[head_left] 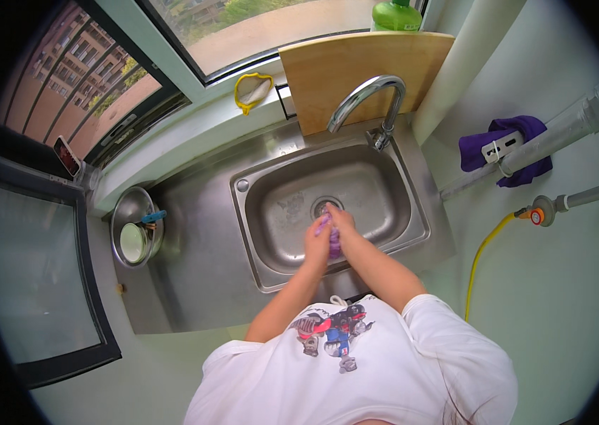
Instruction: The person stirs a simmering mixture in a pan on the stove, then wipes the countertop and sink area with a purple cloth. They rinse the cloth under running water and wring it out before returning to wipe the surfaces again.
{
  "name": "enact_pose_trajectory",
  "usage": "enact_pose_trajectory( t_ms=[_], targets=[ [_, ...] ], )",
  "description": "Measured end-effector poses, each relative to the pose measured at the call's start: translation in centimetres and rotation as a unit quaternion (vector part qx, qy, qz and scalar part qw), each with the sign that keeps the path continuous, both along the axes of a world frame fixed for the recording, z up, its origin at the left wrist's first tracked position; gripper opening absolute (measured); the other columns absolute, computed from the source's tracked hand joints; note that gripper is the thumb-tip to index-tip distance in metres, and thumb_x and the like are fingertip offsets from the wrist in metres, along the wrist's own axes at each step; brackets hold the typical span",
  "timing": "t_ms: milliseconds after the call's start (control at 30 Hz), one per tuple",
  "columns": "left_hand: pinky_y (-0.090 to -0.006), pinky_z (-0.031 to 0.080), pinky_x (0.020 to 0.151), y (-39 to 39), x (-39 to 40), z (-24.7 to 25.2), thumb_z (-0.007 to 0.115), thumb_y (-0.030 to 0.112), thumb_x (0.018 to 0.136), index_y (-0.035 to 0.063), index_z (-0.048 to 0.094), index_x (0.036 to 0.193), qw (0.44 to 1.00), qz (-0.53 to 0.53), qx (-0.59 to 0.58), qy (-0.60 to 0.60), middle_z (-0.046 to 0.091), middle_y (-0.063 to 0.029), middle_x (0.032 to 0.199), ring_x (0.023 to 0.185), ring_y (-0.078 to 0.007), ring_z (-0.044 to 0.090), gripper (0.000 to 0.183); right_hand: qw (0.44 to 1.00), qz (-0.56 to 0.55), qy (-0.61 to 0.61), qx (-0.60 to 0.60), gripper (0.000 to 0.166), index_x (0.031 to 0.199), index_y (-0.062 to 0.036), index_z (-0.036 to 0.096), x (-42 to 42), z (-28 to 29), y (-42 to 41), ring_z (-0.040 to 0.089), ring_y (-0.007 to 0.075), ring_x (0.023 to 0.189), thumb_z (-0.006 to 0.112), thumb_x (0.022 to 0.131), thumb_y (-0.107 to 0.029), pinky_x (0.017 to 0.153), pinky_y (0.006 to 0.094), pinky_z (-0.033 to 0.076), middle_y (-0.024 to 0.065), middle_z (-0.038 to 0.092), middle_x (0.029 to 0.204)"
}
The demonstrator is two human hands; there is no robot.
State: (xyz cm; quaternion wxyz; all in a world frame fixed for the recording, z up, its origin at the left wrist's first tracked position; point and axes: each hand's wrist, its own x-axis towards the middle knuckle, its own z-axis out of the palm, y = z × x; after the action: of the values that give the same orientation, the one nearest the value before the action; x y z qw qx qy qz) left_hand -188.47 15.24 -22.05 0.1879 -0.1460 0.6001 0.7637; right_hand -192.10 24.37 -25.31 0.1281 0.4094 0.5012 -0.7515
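My left hand and my right hand are pressed together over the stainless steel sink, just below its drain. Between them they squeeze a bunched purple cloth, part of which hangs out beneath the palms. Both hands are slightly blurred, and the fingertips partly cover the drain. Behind the basin stands a chrome gooseneck faucet, its spout above the basin's far side; no running water can be made out.
A metal bowl holding dishes stands on the counter's left end. A wooden board leans behind the faucet. A yellow-rimmed strainer-like item lies on the sill. At right, a dark purple cloth hangs on a pipe, above a yellow hose.
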Motion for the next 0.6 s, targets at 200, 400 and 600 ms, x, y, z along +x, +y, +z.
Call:
enact_pose_trajectory(
  t_ms=[200,400,600],
  targets=[
    [-0.0332,0.042,0.067,-0.7,-3.4,-1.4,0.057,0.024,0.082,0.002,0.056,0.081,0.902,0.068,-0.403,0.14,0.053,-0.0141,0.087,0.075,-0.0211,0.051,0.022,0.988,-0.063,0.109,-0.09,0.018,0.094,-0.0013,0.054,2.9,4.8,-2.9,0.056,0.0144,0.07,0.055,0.082,-0.015,0.061,0.0305,0.047,0.0068,0.058,0.084],
    [-0.0314,0.039,0.055,-2.2,-5.3,-3.7,0.056,0.019,0.082,0.0029,0.056,0.07,0.942,0.045,-0.297,0.152,0.052,-0.0061,0.062,0.058,-0.0149,0.045,0.02,0.987,-0.055,0.147,-0.02,0.025,0.089,-0.0024,0.054,2.1,5.0,-3.8,0.053,0.0135,0.071,0.051,0.086,-0.027,0.065,0.0297,0.044,0.0064,0.057,0.08],
    [-0.0363,0.038,0.054,0.3,-2.2,-0.1,0.055,0.029,0.083,0.0002,0.054,0.065,0.947,0.008,-0.278,0.161,0.055,-0.0138,0.06,0.056,-0.0193,0.047,0.034,0.994,-0.04,0.078,-0.064,0.032,0.083,-0.0041,0.057,0.9,4.0,-1.0,0.055,0.0157,0.063,0.047,0.088,-0.034,0.06,0.0327,0.046,0.0079,0.058,0.074]
  ],
)
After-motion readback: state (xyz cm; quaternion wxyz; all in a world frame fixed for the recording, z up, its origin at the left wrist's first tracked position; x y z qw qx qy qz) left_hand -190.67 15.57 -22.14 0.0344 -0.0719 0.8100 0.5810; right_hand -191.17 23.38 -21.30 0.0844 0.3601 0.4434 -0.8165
